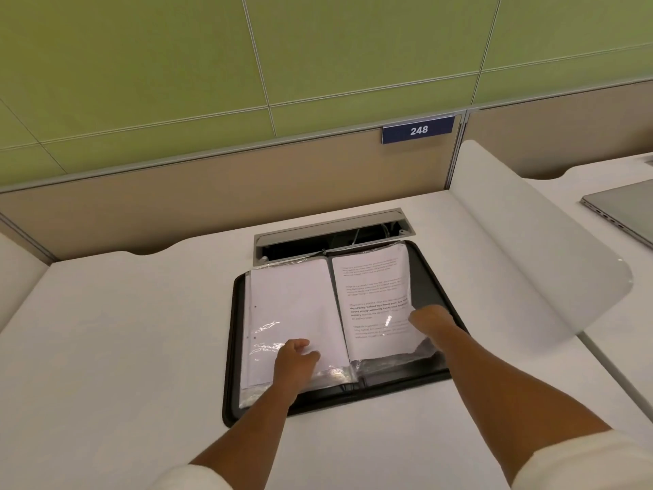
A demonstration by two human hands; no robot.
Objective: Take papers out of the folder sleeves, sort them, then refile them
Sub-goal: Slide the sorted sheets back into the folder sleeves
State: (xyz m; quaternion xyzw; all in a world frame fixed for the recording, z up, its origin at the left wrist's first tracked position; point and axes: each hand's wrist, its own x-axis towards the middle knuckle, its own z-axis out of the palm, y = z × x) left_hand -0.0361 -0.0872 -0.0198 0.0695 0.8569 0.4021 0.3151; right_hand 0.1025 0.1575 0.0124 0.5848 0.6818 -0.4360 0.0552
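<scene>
White desk surface [123, 330] fills most of the view, its near edge cut off by the frame. Centred on it lies an open black folder [438, 277], its far edge just beside a grey metal cable hatch [332, 224] whose dark interior is hard to make out. Glossy clear plastic sleeves [293, 302] holding white sheets cover both halves; the printed page on the right [371, 288] is too blurred to read. Left hand [295, 358] rests on the left sleeve, fingers loosely bent, gripping nothing visible. Right hand [429, 321] sits at the printed page's outer edge; whether it pinches the page cannot be told.
</scene>
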